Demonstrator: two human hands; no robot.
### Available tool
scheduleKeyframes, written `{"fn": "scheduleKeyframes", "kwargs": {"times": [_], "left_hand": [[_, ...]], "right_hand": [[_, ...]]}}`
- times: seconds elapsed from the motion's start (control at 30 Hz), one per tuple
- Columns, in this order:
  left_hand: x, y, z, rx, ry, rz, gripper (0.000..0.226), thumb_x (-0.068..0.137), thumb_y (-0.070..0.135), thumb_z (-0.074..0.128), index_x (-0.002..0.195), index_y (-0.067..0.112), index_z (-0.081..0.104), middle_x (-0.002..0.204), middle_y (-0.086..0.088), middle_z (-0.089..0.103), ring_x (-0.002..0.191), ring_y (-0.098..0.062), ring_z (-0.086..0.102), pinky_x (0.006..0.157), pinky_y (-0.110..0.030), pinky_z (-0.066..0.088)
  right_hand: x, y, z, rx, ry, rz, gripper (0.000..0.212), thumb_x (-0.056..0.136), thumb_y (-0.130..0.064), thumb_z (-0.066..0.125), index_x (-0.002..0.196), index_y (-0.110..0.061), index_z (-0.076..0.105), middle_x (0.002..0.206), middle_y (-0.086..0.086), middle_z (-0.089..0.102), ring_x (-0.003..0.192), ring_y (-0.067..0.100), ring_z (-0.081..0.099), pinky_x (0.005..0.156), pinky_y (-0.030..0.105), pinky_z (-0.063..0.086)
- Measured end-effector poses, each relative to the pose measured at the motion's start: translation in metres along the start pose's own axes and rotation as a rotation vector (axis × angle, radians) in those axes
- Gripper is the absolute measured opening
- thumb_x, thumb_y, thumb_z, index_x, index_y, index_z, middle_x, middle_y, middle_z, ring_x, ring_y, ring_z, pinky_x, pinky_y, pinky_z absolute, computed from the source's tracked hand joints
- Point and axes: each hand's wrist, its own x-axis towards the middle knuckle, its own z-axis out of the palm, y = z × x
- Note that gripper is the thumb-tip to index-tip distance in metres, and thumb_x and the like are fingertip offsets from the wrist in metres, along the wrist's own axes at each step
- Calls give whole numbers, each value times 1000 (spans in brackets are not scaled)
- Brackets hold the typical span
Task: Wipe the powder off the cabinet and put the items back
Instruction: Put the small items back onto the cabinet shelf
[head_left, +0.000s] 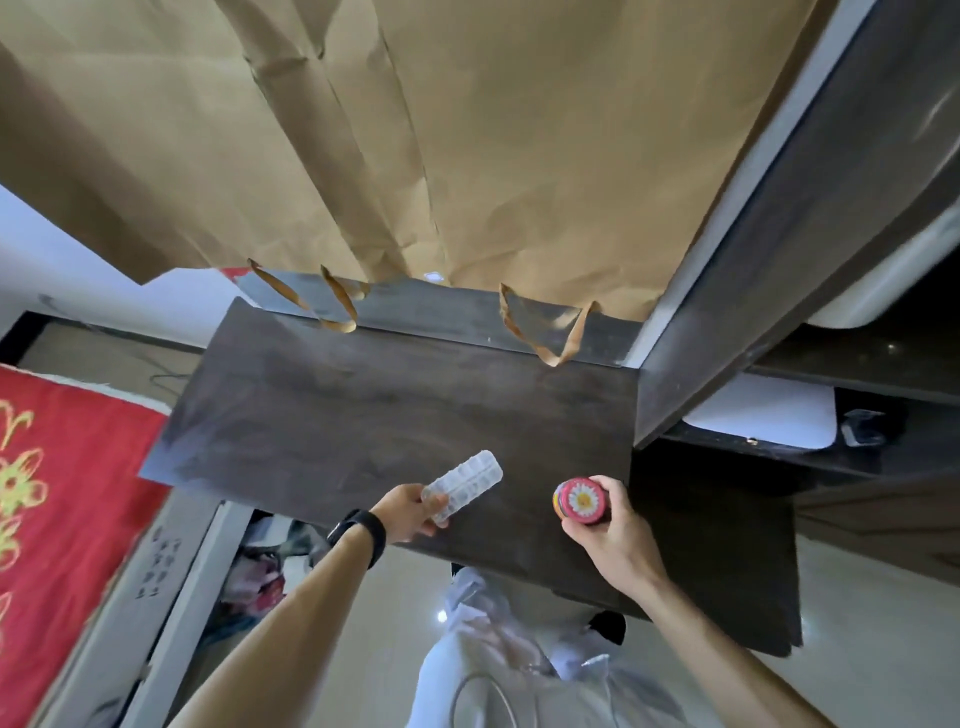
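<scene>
The dark wooden cabinet top (363, 410) fills the middle of the view, with faint pale streaks of powder on it. My left hand (408, 514) grips one end of a clear plastic compartment box (465, 483), held just over the front part of the top. My right hand (610, 525) holds a small round pink tin with a daisy on its lid (581, 501), near the front right corner of the top. A black watch sits on my left wrist.
Brown paper (467, 145) hangs behind the cabinet, torn strips dangling onto its back edge. A tall dark panel (753, 260) rises at the right, with shelves beyond. A red embroidered cloth (57, 509) lies left. White plastic bags (498, 649) sit on the floor below.
</scene>
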Motion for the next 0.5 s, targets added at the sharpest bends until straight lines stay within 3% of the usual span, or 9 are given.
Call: {"fn": "scheduleKeyframes", "kwargs": {"times": [0.1, 0.2, 0.33, 0.4, 0.5], "left_hand": [[17, -5, -21, 211, -14, 29, 27, 100, 39, 52, 89, 15, 59, 77, 4, 70, 58, -13, 59, 47, -16, 43], [28, -7, -35, 610, 114, 50, 41, 91, 58, 52, 101, 18, 52, 98, -3, 70, 89, -25, 67, 72, -32, 51], [35, -11, -34, 1013, 284, 189, 50, 85, 67, 48, 109, 23, 41, 114, 1, 65, 107, -26, 62, 74, -37, 41], [37, -13, -29, 1069, 341, 363, 57, 82, 69, 51, 117, 24, 45, 121, 3, 55, 113, -24, 54, 83, -38, 44], [38, -16, -20, 1140, 250, 542, 69, 79, 64, 61, 132, 23, 45, 130, 4, 46, 119, -23, 48, 90, -39, 44]], "right_hand": [[8, -13, 22, -38, 48, 27, 59, 76, -29, 82, 124, -30, 50, 107, -7, 65, 95, 14, 63, 71, 17, 42], [12, -22, 38, -70, 70, 45, 60, 76, -29, 83, 126, -31, 49, 109, -9, 64, 96, 11, 61, 70, 11, 39], [12, -22, 53, -116, 105, 73, 63, 78, -26, 82, 131, -29, 49, 120, -5, 65, 98, 8, 58, 81, 16, 42], [9, -21, 56, -122, 92, 95, 70, 81, -29, 81, 140, -30, 44, 133, 1, 61, 109, 11, 62, 90, 20, 47], [6, -25, 59, -301, 121, 92, 100, 79, -42, 81, 156, -35, 18, 160, 7, 30, 140, 27, 40, 112, 38, 39]]}}
